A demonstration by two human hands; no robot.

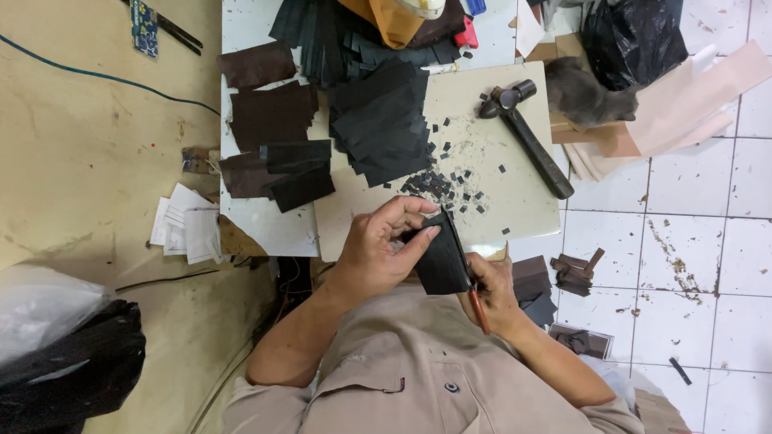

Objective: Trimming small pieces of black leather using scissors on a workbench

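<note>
Far left of the frame, a black plastic bag slumps in the lower corner, with a blue cable running across the tan floor above it. Moving right, a small pile of white paper slips lies beside the white table. On the table's left part sit dark brown leather pieces, stacked and overlapping, and just right of them a thick fanned pile of black leather pieces spreads over the cream cutting board.

Now the centre: the left hand is curled, thumb and fingers pinching a black leather piece held just below the board's near edge, in front of the person's beige shirt. Right beside it, the right hand is closed around scissors with reddish handles, the dark blade running up along the right edge of that black piece, touching it. Tiny black offcuts are scattered on the board just above both hands.

Further right, a hammer with a dark handle lies diagonally on the board. Beyond the upper right of the board, a grey cat sits on cardboard sheets, a black bag behind it. Lower right, brown scraps litter the white tiled floor.
</note>
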